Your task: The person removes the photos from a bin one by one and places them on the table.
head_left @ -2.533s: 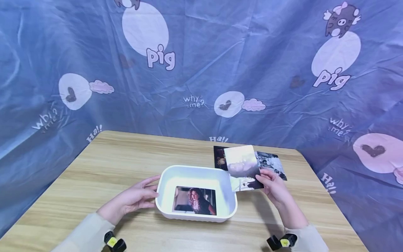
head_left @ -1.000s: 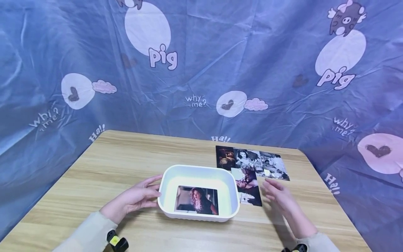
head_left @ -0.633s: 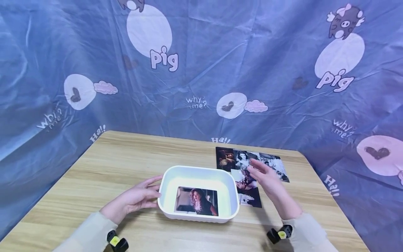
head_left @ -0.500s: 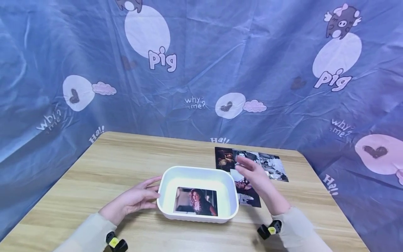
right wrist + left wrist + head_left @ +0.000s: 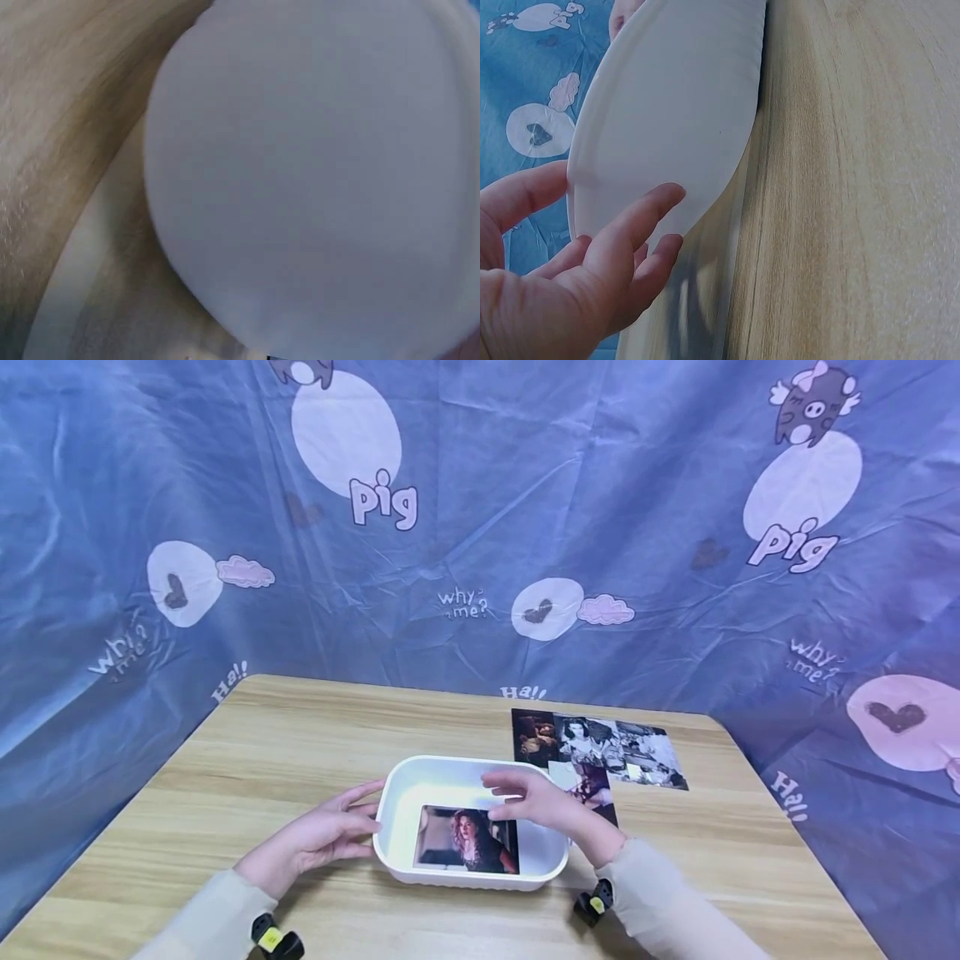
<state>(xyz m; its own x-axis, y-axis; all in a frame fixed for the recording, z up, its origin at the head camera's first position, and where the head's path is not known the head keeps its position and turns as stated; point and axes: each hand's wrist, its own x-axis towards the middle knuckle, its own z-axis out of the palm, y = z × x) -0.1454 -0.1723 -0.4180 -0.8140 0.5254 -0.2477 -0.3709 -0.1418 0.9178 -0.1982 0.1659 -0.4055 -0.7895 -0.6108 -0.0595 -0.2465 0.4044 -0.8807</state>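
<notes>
A white rectangular plastic basin [image 5: 420, 777] stands on the table with one colour photo [image 5: 467, 841] of a person with curly hair flat on its floor. My left hand [image 5: 322, 833] rests against the basin's left end. The left wrist view has its spread fingers [image 5: 649, 214] touching the outer wall, without wrapping round it. Over the basin's right part hovers my right hand [image 5: 536, 802], loosely bent fingers above the photo's upper right corner, holding nothing. The right wrist view is filled by the basin's outer wall [image 5: 300, 180], and that hand is mostly hidden there.
Behind and right of the basin, several photos lie side by side: a dark one [image 5: 534, 737], black-and-white ones [image 5: 651, 756], and a nearer colour one [image 5: 595, 785] partly covered by my right forearm. A blue printed cloth [image 5: 480, 527] hangs behind the wooden table [image 5: 315, 735].
My right hand earlier held photos beside the basin, laid them with the others at right, then swept left over the basin. The left hand stays at the basin's left end.
</notes>
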